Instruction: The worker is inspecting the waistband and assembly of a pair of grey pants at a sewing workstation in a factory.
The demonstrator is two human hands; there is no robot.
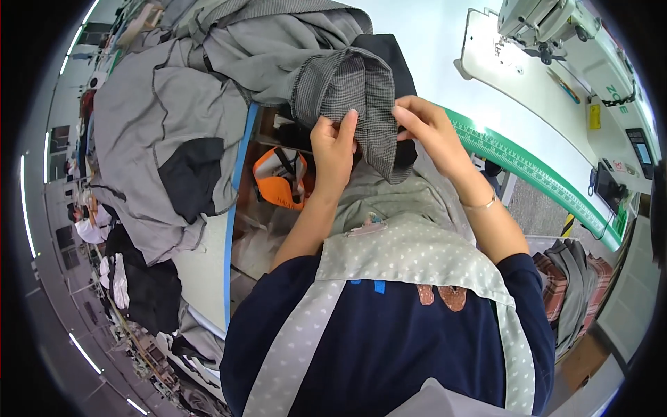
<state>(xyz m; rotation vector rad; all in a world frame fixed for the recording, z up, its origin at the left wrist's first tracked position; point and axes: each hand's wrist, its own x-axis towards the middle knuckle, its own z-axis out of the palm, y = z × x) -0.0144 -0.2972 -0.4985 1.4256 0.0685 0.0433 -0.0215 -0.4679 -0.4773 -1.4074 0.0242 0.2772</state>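
Observation:
A grey finely checked garment [376, 90] with overlocked edges is bunched in front of me, one opening folded over like a cuff or leg end. My left hand [334, 149] grips its lower near edge, thumb on top of the cloth and fingers partly hidden beneath. On the other side, my right hand [431, 128] pinches the right edge between thumb and fingertips. Black cloth [389, 52] shows behind and below the checked part. The rest of the grey cloth [264, 52] trails away to the far left, over the table.
A sewing machine [549, 21] stands far right, with a green ruler strip [514, 149] along the table edge. Left lies a grey garment piece [132, 118] with a black patch [191, 177]. An orange item [278, 187] sits in an open drawer. Folded clothes [573, 285] lie lower right.

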